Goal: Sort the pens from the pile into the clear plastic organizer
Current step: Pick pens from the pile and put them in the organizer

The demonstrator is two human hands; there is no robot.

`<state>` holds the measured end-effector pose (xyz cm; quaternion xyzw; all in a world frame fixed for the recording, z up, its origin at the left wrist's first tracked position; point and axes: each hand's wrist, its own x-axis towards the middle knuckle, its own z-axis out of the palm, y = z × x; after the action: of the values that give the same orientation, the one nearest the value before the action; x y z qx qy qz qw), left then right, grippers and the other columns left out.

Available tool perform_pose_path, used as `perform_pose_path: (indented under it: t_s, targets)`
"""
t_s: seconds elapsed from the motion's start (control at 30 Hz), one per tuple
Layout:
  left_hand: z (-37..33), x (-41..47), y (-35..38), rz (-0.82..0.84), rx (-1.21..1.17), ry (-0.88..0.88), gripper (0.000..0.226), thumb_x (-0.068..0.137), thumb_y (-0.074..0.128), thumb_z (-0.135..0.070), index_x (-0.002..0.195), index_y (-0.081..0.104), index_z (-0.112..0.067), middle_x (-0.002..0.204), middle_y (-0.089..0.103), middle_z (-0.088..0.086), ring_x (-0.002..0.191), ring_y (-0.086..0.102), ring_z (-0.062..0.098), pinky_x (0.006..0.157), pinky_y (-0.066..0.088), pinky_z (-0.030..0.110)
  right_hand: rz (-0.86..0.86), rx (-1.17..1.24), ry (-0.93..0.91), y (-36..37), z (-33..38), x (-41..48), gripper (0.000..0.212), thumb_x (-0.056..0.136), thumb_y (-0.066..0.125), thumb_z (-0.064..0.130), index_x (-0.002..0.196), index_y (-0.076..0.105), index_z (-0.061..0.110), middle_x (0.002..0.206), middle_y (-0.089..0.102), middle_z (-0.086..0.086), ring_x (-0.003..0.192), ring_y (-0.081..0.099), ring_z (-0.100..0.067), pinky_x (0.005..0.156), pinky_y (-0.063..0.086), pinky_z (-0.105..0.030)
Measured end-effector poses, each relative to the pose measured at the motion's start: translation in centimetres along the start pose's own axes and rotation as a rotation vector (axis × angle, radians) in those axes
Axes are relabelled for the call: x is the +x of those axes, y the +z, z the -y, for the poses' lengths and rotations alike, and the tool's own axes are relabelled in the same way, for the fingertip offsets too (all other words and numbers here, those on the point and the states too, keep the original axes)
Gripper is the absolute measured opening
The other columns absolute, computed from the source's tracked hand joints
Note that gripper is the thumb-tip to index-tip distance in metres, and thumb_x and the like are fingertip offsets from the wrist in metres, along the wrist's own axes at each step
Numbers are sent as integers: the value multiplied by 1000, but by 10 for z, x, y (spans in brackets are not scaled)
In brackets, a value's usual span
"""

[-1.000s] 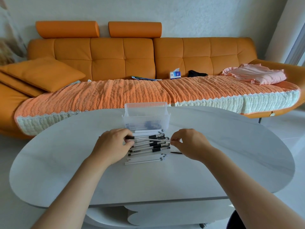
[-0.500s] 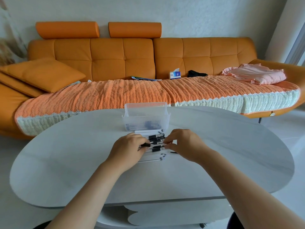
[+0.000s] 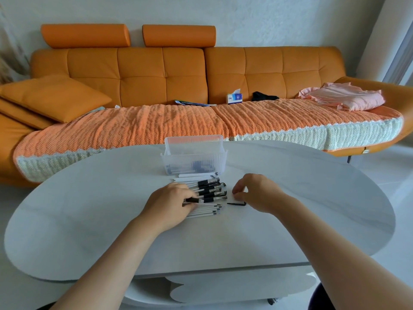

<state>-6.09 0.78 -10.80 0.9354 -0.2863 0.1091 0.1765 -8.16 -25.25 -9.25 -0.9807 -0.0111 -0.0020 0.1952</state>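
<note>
Your two hands, bunched together over the pens half a second ago, have parted: your right hand (image 3: 259, 193) has drawn off to the right of the pile and your left hand (image 3: 169, 204) has slid a little to the left along it. On the white table (image 3: 312, 209) the clear plastic organizer (image 3: 194, 153) stands just beyond the pile (image 3: 210, 189), a few dark pens already lying in its bottom. The pile lies between the organizer and your hands, with white-barrelled pens at its far and near edges and black-gripped ones in the middle. Your left fingers (image 3: 186, 194) are curled over the pile's near-left part and appear to pinch one black-gripped pen (image 3: 196, 200), whose barrel sticks out to the right from under them. Your right fingertips (image 3: 237, 190) are curled close together just right of the pile; whether they pinch anything you cannot tell from here. A small black piece (image 3: 237, 203) lies on the table just near of them, apart from the pile. To do this step well, lift the pinched pen straight up clear of its neighbours before carrying it forward, so that the stack does not roll, and lay it lengthwise into the organizer beside the others.
</note>
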Motion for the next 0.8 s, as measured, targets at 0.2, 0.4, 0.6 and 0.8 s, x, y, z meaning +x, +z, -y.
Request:
perform_pose_path:
  t_s: [0.2,0.4,0.6,0.8]
  targets:
    - [-2,6,-1,24,33,16,19,87,64,-45,103,68,-35,90,57,-18,97,49,8,72,40,27,5,96,-22,-4,1,10,22,93,62,36,115,67,34,109,65,14,92,61,-8,80,48,-26]
    - [1,14,-3,52,47,-14,27,86,63,-48,110,64,-36,102,57,-18,103,50,6,71,37,25,-175,-10,-117,1,22,37,21,100,52,30,113,68,36,117,62,16,88,59,-9,73,49,-27]
    - [14,22,-4,59,1,-46,24,86,63,-49,109,64,-40,108,55,-20,102,51,6,72,37,27,-117,-245,-251,10,43,64,31,103,46,28,129,61,36,131,62,12,115,60,-16,88,51,-33]
    - [36,31,-1,-19,12,-45,23,97,52,-36,116,65,-37,111,57,-16,109,45,11,83,46,34,-86,-392,-279,20,53,82,30,104,43,31,128,60,34,121,64,6,105,62,-21,79,53,-36]
